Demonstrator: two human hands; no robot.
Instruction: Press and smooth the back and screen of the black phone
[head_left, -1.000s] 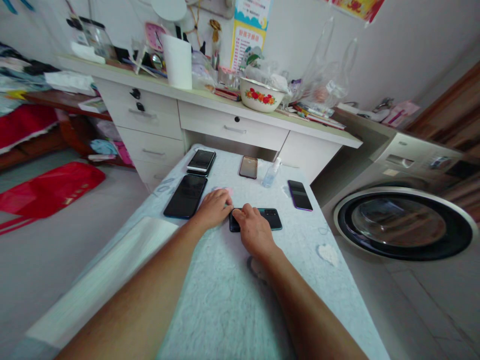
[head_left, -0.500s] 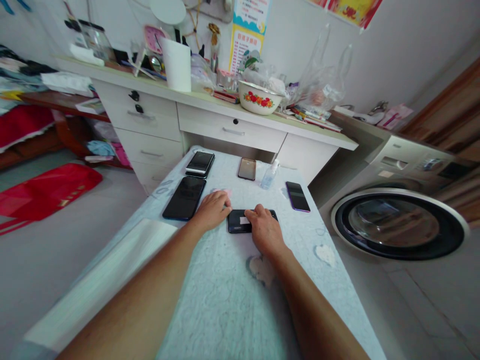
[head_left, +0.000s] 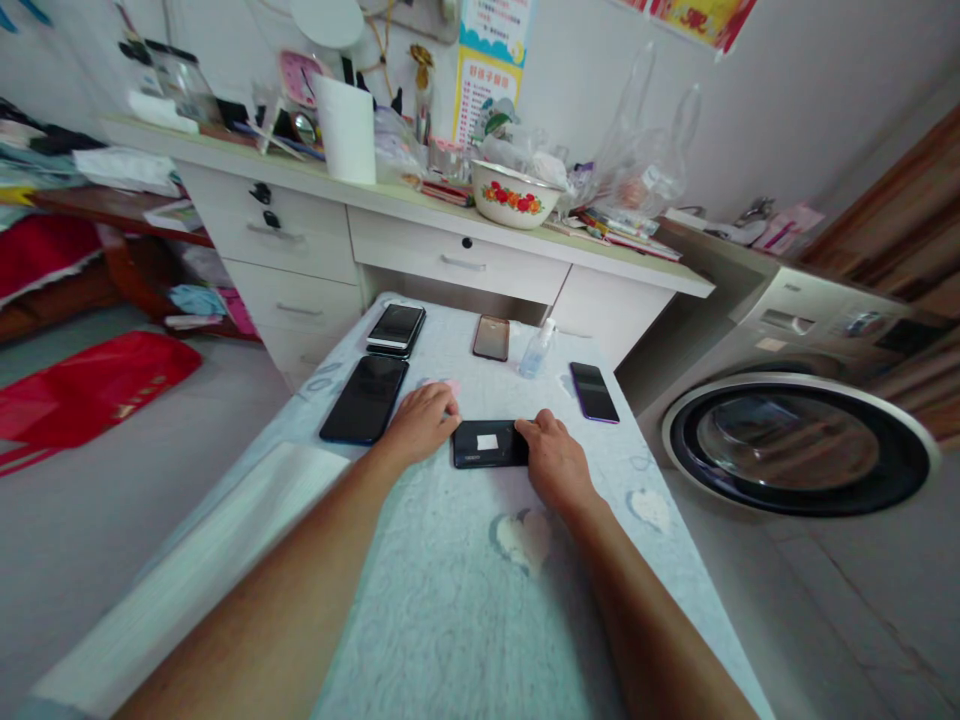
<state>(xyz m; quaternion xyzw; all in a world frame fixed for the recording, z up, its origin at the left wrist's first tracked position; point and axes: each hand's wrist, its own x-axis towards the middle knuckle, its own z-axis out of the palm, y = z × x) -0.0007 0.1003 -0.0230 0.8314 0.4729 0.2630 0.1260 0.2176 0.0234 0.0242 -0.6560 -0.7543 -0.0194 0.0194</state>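
Observation:
A dark smartphone point(head_left: 491, 456) lies back side up on the cloth-covered table, with a small white sticker point(head_left: 487, 441) on its back. My left hand point(head_left: 421, 420) is closed at the phone's left end, thumb against its upper left corner. At the other end my right hand point(head_left: 553, 455) grips the phone and hides its right edge. Something pink point(head_left: 448, 386) shows just behind my left fingers. To the left of that hand lies a larger black phone point(head_left: 365, 398), screen up.
Stacked phones point(head_left: 396, 328) lie at the table's far left. Farther back are a phone case point(head_left: 491, 338) and a clear spray bottle point(head_left: 537, 350). Another phone point(head_left: 594, 391) rests near the right edge. A white desk point(head_left: 457, 240) and a washing machine point(head_left: 795, 330) stand beyond.
My right hand has slid rightward from the middle of the phone's back to its right end, uncovering the white sticker. My left hand stays at the left end.

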